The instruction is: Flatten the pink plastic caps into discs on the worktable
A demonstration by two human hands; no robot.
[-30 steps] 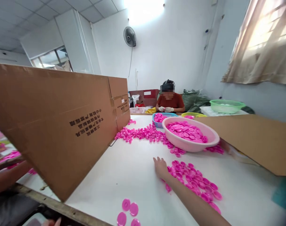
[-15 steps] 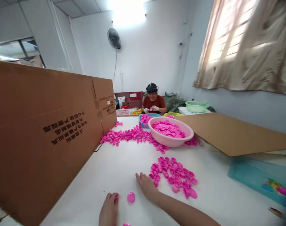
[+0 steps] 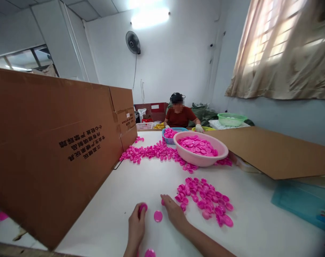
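My left hand (image 3: 136, 225) is closed on a round pink plastic cap (image 3: 143, 207), held up between thumb and fingers just above the white table. To its right, my right hand (image 3: 176, 214) reaches in low over the tabletop, its fingers curled over a small pink cup (image 3: 163, 202) that they mostly hide. Between the two hands lies a flat pink disc (image 3: 158, 216). Another pink disc (image 3: 150, 253) is cut by the bottom edge of the view. Right of my right hand spreads a loose pile of small pink cups (image 3: 205, 196).
A big cardboard box (image 3: 57, 142) walls off the left side. Farther back are a band of pink cups (image 3: 151, 151), a pink basin (image 3: 202, 160) of discs and a blue basket (image 3: 169, 140). Cardboard (image 3: 274, 150) juts in from the right. A gloved co-worker (image 3: 179, 116) sits opposite.
My left hand has risen and moved forward with the pink cap, which now shows more plainly. My right hand stays low by the disc. Across the table, the co-worker's hands have moved apart.
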